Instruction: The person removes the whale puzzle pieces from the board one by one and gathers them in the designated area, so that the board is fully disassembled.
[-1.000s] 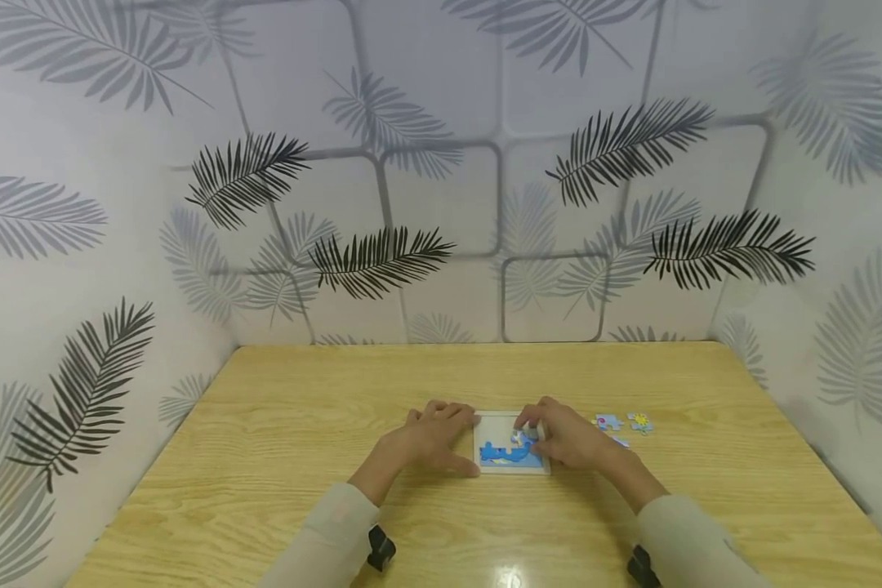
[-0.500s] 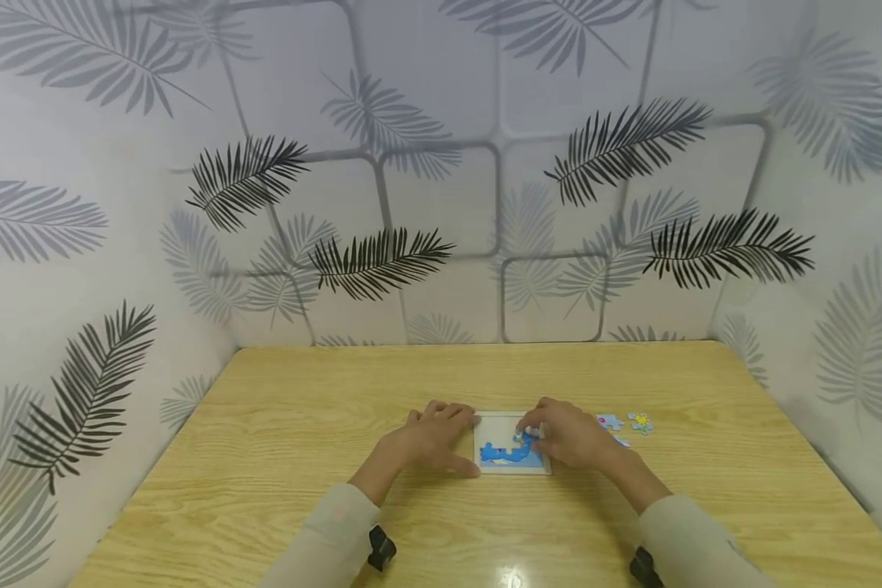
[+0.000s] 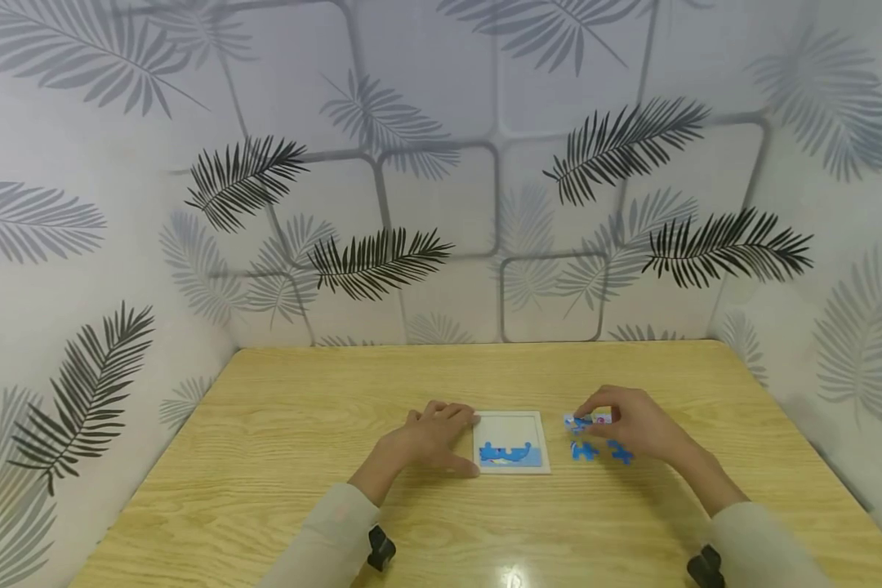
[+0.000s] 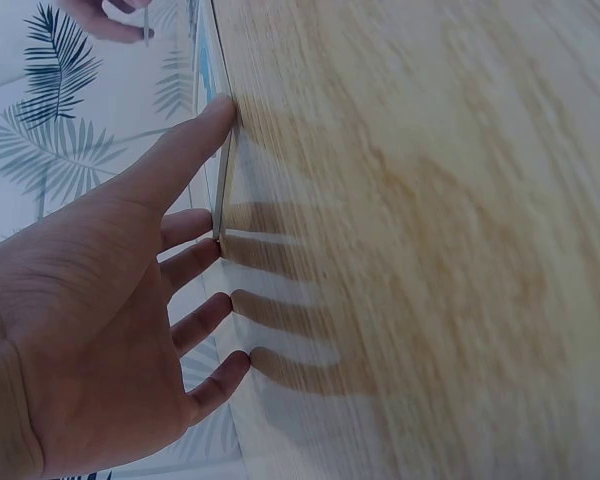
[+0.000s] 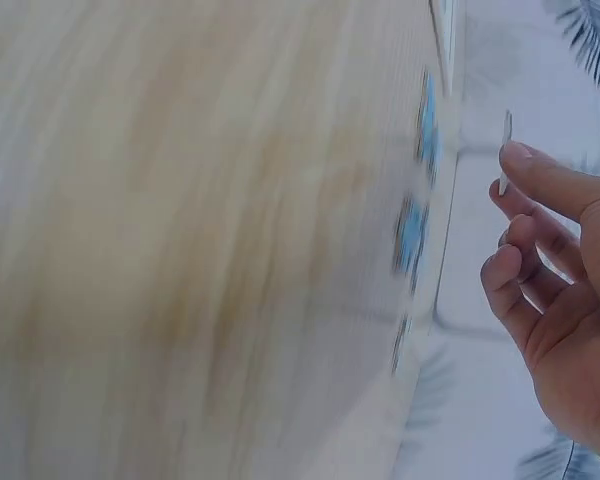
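My left hand rests at the left side of a white-rimmed jigsaw tray, its thumb and fingers spread along the edge. Up close, in the left wrist view, the left hand touches the tray's thin rim. Inside the tray, joined blue pieces fill the lower part; the upper part shows bare backing. My right hand pinches a jigsaw piece between thumb and finger, right of the tray. In the right wrist view, that piece appears edge-on, above the table.
Loose blue pieces lie right of the tray, one nearer it and another below my right hand. A piece with a pink mark is partly covered by that hand. The wooden table meets a leaf-patterned wall behind.
My right hand has lifted away from the tray's right side and moved right, carrying the jigsaw piece. More loose pieces show beneath it. The left hand has stayed in place.
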The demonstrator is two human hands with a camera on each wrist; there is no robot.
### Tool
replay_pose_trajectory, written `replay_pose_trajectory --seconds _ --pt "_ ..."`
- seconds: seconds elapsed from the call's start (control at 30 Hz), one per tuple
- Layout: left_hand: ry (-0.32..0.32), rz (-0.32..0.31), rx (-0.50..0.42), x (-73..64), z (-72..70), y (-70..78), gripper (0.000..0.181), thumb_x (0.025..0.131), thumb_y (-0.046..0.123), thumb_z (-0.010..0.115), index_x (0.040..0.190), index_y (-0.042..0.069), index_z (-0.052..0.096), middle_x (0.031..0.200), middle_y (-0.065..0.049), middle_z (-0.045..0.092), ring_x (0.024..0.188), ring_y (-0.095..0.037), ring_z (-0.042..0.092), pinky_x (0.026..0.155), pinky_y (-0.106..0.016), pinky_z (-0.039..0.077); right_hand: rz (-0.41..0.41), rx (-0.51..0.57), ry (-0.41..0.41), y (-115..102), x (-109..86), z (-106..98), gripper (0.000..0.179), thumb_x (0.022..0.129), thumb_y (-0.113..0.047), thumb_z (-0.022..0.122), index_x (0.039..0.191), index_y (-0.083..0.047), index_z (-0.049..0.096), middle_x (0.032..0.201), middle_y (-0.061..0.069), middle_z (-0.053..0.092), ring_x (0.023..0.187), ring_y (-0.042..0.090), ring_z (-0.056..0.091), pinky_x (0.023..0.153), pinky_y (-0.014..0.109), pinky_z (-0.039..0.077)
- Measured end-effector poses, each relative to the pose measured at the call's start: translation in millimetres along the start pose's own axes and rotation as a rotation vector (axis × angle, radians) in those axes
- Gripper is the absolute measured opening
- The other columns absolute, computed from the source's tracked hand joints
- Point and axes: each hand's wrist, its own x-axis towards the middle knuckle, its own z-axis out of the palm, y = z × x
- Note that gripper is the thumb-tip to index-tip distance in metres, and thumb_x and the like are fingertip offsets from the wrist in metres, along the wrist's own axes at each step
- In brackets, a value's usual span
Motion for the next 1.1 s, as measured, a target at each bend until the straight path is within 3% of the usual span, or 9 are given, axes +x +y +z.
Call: replay_pose_trajectory --seconds 0.27,0.5,0.8,1.0,1.1 --pt "0.009 0.015 0.012 4.3 4.6 -4.6 0.088 0.092 0.058 0.073 0.164 0.025 0.034 0.170 0.002 0.027 0.157 -0.031 0.018 0.122 -0.066 0.016 0.034 -0.047 0.018 33 -37.8 -32 0.020 0.085 -0.009 0.084 0.104 -0.014 0.080 0.105 0.002 0.074 0.061 0.005 0.039 0.054 0.025 0.039" --pt "-0.002 0.008 -0.002 1.0 -0.6 -1.3 0.088 0.093 0.056 0.074 0.164 0.023 0.034 0.170 0.001 0.027 0.156 -0.031 0.018 0.122 -0.065 0.015 0.050 -0.060 0.004 53 -60.6 -43 0.021 0.084 -0.007 0.085 0.101 -0.019 0.081 0.104 -0.001 0.073 0.065 0.003 0.041 0.055 0.025 0.040" --pt "-0.006 0.011 0.006 0.1 -0.9 -0.5 0.086 0.093 0.057 0.072 0.163 0.023 0.035 0.170 0.001 0.027 0.156 -0.032 0.018 0.122 -0.065 0.016 0.065 -0.022 -0.090 59 -62.4 -41 0.016 0.086 -0.009 0.084 0.094 -0.022 0.078 0.108 0.001 0.069 0.075 0.003 0.050 0.063 0.025 0.047" --pt "0.003 0.004 0.003 -0.3 0.2 -0.3 0.087 0.092 0.059 0.073 0.163 0.025 0.036 0.169 0.003 0.028 0.156 -0.030 0.019 0.122 -0.064 0.016 -0.022 -0.063 -0.002 53 -55.1 -36 0.020 0.085 -0.007 0.085 0.098 -0.021 0.077 0.108 0.004 0.070 0.067 0.000 0.047 0.056 0.024 0.044" --pt "0.004 0.003 -0.002 -0.6 -0.1 0.0 0.088 0.091 0.059 0.074 0.163 0.025 0.036 0.169 0.002 0.028 0.157 -0.030 0.018 0.123 -0.064 0.015 -0.038 -0.033 0.021 40 -45.2 -29 0.021 0.087 -0.008 0.083 0.104 -0.018 0.076 0.108 0.005 0.071 0.062 0.001 0.045 0.052 0.024 0.042"
